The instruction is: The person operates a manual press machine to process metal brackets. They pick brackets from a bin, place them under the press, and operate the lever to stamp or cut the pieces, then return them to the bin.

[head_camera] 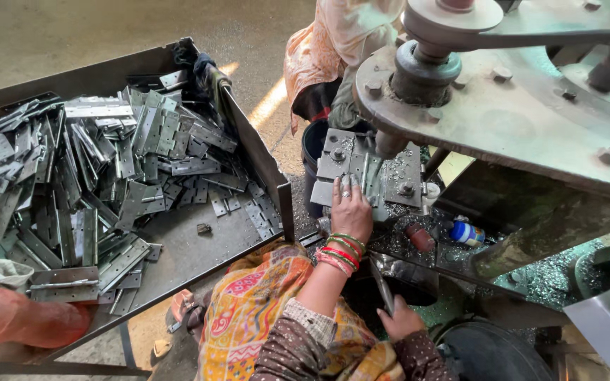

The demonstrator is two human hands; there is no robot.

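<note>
My left hand, with red and green bangles on the wrist, reaches onto the steel die block of a press. Its fingertips hold a small grey hinge leaf flat on the block, just below the press ram. My right hand sits low near my lap, closed around a dark metal lever bar that slants up toward the machine. Metal chips lie scattered over the die block.
A large sheet-metal tray to my left holds a heap of several grey hinge leaves. An orange plastic bottle lies at the lower left. A small blue and white bottle rests under the press frame. Another person in peach cloth sits beyond.
</note>
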